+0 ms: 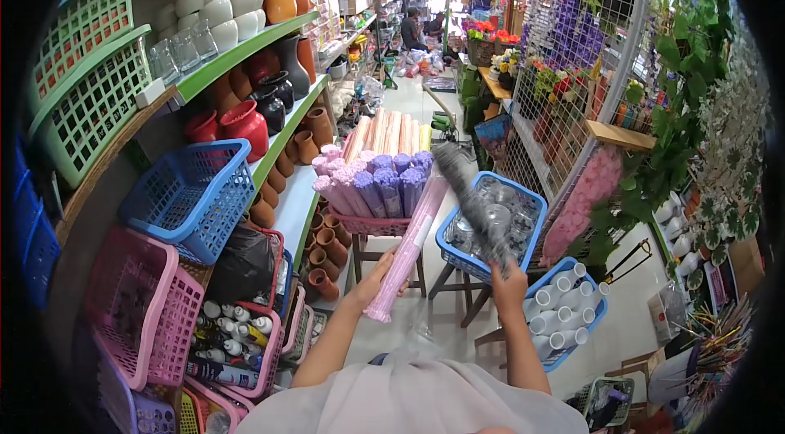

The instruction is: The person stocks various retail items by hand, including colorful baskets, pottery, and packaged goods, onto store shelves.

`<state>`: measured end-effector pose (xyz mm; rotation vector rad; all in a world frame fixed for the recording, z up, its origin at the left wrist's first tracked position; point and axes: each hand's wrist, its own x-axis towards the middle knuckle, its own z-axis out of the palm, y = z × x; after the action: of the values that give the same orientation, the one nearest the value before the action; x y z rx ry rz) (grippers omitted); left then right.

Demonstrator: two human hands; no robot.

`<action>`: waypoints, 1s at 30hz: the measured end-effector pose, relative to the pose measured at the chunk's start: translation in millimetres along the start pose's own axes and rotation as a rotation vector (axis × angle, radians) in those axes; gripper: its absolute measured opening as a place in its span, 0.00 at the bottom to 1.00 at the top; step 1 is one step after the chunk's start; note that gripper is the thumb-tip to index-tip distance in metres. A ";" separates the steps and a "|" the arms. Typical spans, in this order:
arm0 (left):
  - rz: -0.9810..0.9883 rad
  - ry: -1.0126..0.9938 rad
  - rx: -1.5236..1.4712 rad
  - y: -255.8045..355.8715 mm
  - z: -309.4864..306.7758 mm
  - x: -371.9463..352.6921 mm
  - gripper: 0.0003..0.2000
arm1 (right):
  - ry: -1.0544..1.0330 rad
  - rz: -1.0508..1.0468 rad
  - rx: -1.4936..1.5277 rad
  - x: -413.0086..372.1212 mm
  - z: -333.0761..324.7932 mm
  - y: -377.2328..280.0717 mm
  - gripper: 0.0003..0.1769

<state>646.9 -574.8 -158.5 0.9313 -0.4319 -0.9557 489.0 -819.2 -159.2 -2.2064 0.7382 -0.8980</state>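
My left hand (378, 280) is closed round a long bundle of pink pipe cleaners (411, 250) in clear wrap, tilted with its upper end to the right. In my right hand (509, 283) is a dark grey, fluffy duster (474, 198), smeared by motion; its upper end lies close to the bundle's top. Just beyond, a pink basket (372, 224) on a stool holds similar pink bundles (339, 188), purple bundles (392, 188) and peach ones (384, 133). Under the duster stands a blue basket (446, 254) of clear glassware (496, 217).
Shelves with pots (245, 130), a blue basket (188, 203) and a pink basket (168, 303) line the left. White cups (564, 311) fill a basket at right. A wire rack (564, 107) with artificial flowers borders the aisle (409, 103). A person (413, 31) sits far back.
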 end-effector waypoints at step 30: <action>-0.280 -0.041 -0.106 -20.0 1.6 4.5 0.22 | -0.137 -0.080 -0.086 -42.5 -13.6 53.5 0.21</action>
<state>638.2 -584.2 -174.5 0.8909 -0.2862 -1.2419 439.4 -828.8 -207.1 -2.3614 0.6387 -0.7567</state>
